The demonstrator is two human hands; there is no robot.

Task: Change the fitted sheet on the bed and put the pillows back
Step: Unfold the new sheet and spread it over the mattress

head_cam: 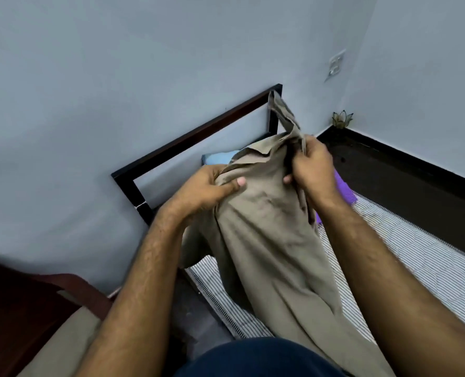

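Head view looks down over both forearms at a khaki fitted sheet held up in front of the person, above a bare striped mattress. Left hand grips a bunched edge of the cloth, thumb pressed across the front and fingers curled behind it; right hand pinches a gathered fold a little higher and further from the body, from which a twisted tail of fabric sticks up toward the dark bed frame. Both hands are thus closed on the sheet, close together, with only a short span of cloth stretched between them. From that held edge the sheet hangs in one long drape straight down and back toward the person, its long axis running from the hands to the lower edge of the view, where its end lies on the mattress beside a dark blue garment. Beyond the hands, at the head end, a light blue pillow shows partly behind the cloth, and something purple lies just right of the right wrist; what it is I cannot tell. Judging by this, the sheet is not yet spread: the coming move likely calls for finding a corner and drawing the hands apart, and the right hand, holding the gathered corner-like tail, sits nearer the frame's far post.
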